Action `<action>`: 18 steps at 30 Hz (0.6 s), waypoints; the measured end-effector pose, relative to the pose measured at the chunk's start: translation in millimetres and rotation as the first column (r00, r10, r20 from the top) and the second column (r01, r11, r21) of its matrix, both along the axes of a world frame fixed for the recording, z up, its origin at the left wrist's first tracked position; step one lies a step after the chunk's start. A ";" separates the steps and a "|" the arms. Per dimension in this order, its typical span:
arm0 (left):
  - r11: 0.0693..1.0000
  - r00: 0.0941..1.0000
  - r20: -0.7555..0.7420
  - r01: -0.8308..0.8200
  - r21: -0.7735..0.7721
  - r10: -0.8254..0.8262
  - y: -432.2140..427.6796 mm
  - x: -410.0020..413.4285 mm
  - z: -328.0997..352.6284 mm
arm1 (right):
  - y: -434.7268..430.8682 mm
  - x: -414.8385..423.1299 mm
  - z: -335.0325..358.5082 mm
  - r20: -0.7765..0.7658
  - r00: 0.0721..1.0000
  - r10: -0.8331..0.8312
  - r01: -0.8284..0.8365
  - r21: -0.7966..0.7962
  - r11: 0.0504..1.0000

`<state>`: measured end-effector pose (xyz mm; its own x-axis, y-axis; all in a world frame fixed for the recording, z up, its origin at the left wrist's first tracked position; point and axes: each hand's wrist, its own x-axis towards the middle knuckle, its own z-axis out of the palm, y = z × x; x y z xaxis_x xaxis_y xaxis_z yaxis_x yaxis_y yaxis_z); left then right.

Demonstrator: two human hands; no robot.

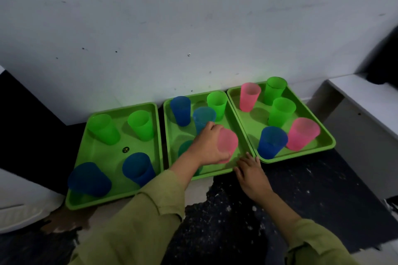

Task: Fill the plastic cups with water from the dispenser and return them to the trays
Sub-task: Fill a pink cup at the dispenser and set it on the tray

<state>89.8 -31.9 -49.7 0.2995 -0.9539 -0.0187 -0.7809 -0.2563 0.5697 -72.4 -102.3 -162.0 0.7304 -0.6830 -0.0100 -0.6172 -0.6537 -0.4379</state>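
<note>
Going left to right: your left hand [206, 146] has its fingers curled round the pink cup [228, 141], which stands in the middle tray [183, 133]. Grabbing or returning it, can't tell. Right of those fingers, your right hand [252, 176] lies flat and empty on the tray rim. If it still needs filling, I'd lift it straight up.

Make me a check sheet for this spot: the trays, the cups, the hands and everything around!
Surface: dark speckled surface, with a pale worn patch by the trays.
Job's things: three green trays side by side. The left tray has four cups, the middle tray shows five, and the right tray has five. Dispenser not in view.
Clutter: round black sticker on the left tray.
Hands: left hand grips the pink cup in the middle tray. Right hand is open, fingertips at that tray's front corner.
Cables: nothing seen.
Surroundings: grey wall with small holes; white ledge at right.
</note>
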 end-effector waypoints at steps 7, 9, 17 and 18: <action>0.941 0.976 -0.184 -0.169 -0.294 0.118 42.9 12.2 37.5 | 15.3 8.9 20.3 -0.050 0.998 -0.043 0.043 0.016 0.999; 0.913 0.968 -0.219 -0.200 -0.356 0.127 66.1 18.6 44.7 | 26.3 12.7 24.9 0.016 0.998 -0.063 0.062 0.018 0.998; 0.842 0.948 -0.283 -0.267 -0.468 0.143 186.2 46.1 41.6 | 107.2 39.2 34.4 0.180 0.980 -0.084 0.108 -0.126 0.986; 0.842 0.943 -0.298 -0.277 -0.462 0.147 204.4 52.2 36.9 | 123.0 45.9 34.2 0.191 0.979 -0.073 0.099 -0.132 0.986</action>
<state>142.0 172.5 -12.8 0.5434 -0.7692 0.3363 -0.5614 -0.0350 0.8268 -26.5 20.8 -127.8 0.6490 -0.7282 0.2202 -0.5908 -0.6648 -0.4571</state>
